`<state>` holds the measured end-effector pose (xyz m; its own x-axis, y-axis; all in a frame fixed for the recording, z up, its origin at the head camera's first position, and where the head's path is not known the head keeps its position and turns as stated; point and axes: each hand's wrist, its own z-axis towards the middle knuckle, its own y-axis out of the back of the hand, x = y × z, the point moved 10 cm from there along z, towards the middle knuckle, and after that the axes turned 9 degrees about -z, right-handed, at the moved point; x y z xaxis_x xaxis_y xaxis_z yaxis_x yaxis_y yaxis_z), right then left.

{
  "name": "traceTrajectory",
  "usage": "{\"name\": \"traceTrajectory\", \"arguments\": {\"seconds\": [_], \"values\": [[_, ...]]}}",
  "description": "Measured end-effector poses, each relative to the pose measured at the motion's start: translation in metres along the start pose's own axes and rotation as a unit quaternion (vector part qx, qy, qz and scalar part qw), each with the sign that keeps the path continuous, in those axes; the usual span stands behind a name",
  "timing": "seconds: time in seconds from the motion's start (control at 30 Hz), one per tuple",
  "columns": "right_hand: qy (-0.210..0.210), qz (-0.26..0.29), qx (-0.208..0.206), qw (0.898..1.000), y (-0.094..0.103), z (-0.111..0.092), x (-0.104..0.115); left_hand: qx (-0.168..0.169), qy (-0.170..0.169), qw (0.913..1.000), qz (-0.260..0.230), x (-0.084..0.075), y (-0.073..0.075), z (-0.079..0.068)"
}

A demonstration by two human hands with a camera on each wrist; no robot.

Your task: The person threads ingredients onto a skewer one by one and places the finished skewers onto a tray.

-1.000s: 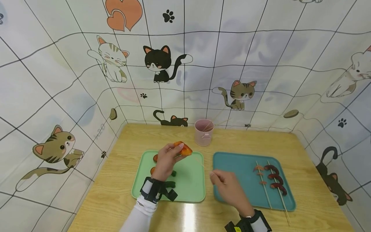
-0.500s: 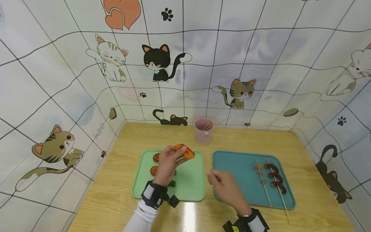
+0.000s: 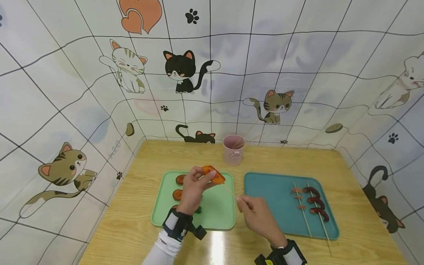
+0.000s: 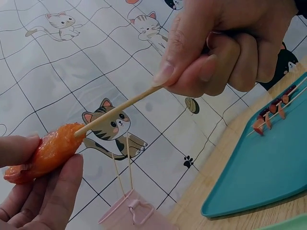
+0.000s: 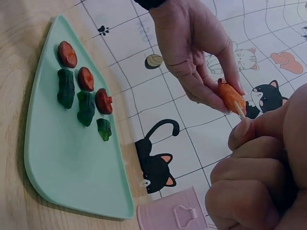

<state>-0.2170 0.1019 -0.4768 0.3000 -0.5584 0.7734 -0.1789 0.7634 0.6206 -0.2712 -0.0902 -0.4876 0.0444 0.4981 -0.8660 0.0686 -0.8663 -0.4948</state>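
An orange glazed chicken wing [image 4: 50, 154] is pinched between the thumb and fingers of my left hand [image 3: 193, 189], above the green tray [image 3: 218, 211]. The tip of a wooden skewer [image 4: 117, 110] meets the wing's near end and goes into it. My right hand [image 3: 260, 215] grips the skewer's other part between thumb and curled index finger, with the other fingers folded in. On the green tray, several red-brown round pieces [image 5: 67, 53] lie beside several dark green pieces [image 5: 66, 89]; the left arm covers some of them in the head view.
To the right is a teal tray [image 3: 269, 184] with two loaded skewers, one with pale orange pieces [image 3: 300, 207], one with curled dark red pieces [image 3: 316, 200]. Their ends reach the tray's front edge or past it. A pink cup [image 3: 233, 152] holding thin sticks stands at the back by the wall.
The left hand with the chicken wing has moved slightly right and down. The right hand has come a little toward it, and the skewer now lines up with the wing and meets it.
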Motion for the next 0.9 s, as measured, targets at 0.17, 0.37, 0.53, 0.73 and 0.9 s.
{"name": "traceTrajectory", "arguments": {"seconds": [0.17, 0.37, 0.53, 0.73, 0.9], "values": [[-0.008, 0.013, -0.001, 1.0, -0.003, -0.002, -0.004, 0.009, -0.007, 0.9999, 0.01, 0.0, -0.002, -0.001], [-0.027, 0.03, -0.019, 0.999, -0.006, -0.001, -0.005, 0.037, 0.004, 0.9988, 0.03, 0.012, -0.017, -0.006], [-0.044, 0.044, -0.036, 0.997, -0.008, 0.005, -0.004, 0.058, 0.026, 0.9979, 0.012, 0.028, -0.03, -0.015], [-0.053, 0.049, -0.033, 0.997, -0.009, 0.008, -0.006, 0.036, 0.023, 0.9991, -0.005, 0.031, -0.027, -0.017], [-0.046, 0.058, -0.032, 0.997, -0.008, 0.009, -0.007, 0.037, 0.029, 0.9989, -0.003, 0.033, -0.027, -0.015]]}}
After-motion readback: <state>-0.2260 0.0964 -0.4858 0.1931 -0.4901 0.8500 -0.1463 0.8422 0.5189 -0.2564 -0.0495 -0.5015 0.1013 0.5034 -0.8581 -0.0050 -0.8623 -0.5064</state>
